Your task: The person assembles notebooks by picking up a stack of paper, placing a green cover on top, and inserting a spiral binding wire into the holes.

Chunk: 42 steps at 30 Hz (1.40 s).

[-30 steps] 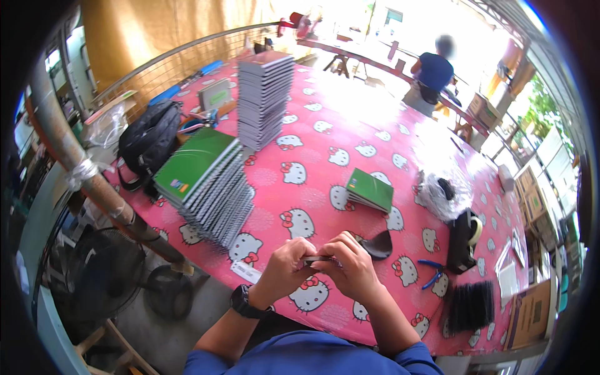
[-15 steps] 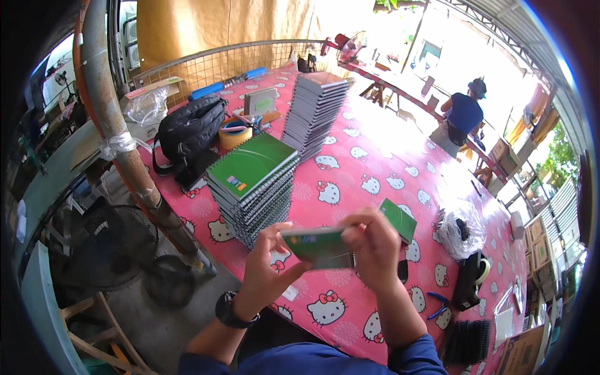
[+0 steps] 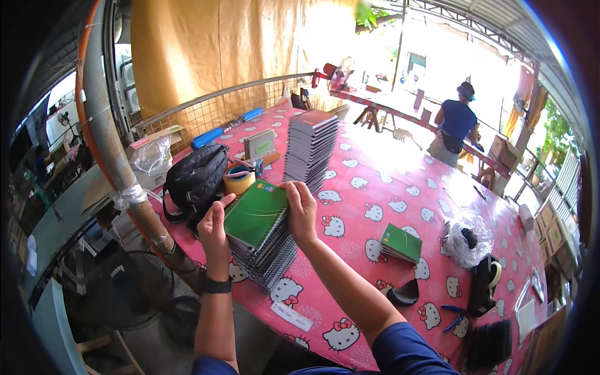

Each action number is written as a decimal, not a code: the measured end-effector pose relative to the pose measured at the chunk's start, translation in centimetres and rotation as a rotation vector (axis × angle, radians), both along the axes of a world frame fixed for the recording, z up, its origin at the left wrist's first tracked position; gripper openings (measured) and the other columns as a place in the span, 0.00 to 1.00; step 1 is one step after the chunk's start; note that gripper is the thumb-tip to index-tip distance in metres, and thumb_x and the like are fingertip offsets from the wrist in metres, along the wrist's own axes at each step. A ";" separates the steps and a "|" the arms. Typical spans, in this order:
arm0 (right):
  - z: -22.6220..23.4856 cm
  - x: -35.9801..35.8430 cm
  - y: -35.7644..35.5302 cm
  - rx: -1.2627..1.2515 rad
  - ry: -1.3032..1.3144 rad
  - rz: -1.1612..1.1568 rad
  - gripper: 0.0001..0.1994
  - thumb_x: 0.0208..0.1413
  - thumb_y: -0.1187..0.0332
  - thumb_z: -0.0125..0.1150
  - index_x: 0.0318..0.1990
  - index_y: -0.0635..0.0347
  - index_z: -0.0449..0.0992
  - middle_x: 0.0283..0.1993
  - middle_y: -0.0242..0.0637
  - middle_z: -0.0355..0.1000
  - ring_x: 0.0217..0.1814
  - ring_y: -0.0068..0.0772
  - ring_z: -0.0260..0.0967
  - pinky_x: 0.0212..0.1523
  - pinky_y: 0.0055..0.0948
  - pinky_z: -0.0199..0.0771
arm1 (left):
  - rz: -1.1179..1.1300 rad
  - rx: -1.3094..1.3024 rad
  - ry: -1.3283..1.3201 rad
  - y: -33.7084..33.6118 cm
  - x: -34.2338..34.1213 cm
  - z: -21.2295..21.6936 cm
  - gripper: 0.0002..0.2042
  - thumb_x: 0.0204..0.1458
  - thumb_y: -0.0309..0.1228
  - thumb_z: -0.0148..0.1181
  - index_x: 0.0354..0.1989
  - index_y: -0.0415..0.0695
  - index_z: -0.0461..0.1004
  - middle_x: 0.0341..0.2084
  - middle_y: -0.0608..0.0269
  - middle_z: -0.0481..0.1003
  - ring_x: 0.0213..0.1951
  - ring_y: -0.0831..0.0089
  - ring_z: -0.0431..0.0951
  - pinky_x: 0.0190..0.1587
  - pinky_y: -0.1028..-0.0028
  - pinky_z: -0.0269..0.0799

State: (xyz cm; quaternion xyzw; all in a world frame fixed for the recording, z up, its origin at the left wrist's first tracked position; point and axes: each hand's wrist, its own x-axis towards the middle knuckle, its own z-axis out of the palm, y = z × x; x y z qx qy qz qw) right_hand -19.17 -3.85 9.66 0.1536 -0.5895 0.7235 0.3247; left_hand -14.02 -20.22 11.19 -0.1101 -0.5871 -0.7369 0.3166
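A green spiral notebook [image 3: 255, 215] lies on or just over the top of a stack of spiral notebooks [image 3: 270, 265], with its coil edge on the right. My left hand [image 3: 215, 240] is at its left edge, thumb pointing up and away. On the right edge, my right hand [image 3: 302, 212] grips near the far corner, its fingertips partly hidden. Between them, the two hands hold the notebook square over the stack. Behind it rises a taller stack of notebooks [image 3: 310, 150] with grey coil edges. A small pile of green notebooks [image 3: 401, 242] sits apart to the right.
A black bag [image 3: 199, 178] and a tape roll [image 3: 239, 180] holding pens stand left of the stacks. Rightward on the pink table [image 3: 350, 287] are a plastic bag [image 3: 469, 240], a tape dispenser [image 3: 484, 287], blue-handled pliers [image 3: 454, 317] and black coils [image 3: 489, 345]. A person [image 3: 456, 125] stands farther off.
Both hands have moved left and away from me, bringing the green notebook from above the table's near side to the top of the stack. My view has shifted slightly.
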 end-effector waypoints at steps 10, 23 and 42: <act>0.3 0.8 1.7 0.161 -0.011 0.079 0.14 0.61 0.65 0.48 0.50 0.62 0.68 0.44 0.46 0.69 0.47 0.34 0.68 0.47 0.30 0.67 | 0.112 0.041 -0.019 0.7 -0.7 -0.6 0.29 0.63 0.48 0.34 0.54 0.30 0.65 0.45 0.49 0.73 0.47 0.65 0.73 0.50 0.71 0.66; -12.3 11.8 35.5 0.299 -1.031 -0.710 0.21 0.42 0.56 0.70 0.31 0.68 0.76 0.28 0.45 0.75 0.31 0.37 0.73 0.34 0.37 0.71 | -0.194 -0.226 0.498 0.1 12.3 -0.5 0.19 0.55 0.48 0.47 0.35 0.42 0.61 0.27 0.62 0.60 0.28 0.70 0.58 0.34 0.69 0.57; -7.5 37.0 28.0 0.425 -0.604 -0.806 0.04 0.51 0.72 0.63 0.31 0.63 0.76 0.28 0.36 0.74 0.29 0.26 0.72 0.30 0.25 0.71 | -0.597 -1.080 0.518 24.0 14.1 -8.2 0.14 0.44 0.24 0.59 0.42 0.51 0.79 0.27 0.72 0.73 0.31 0.76 0.70 0.41 0.72 0.54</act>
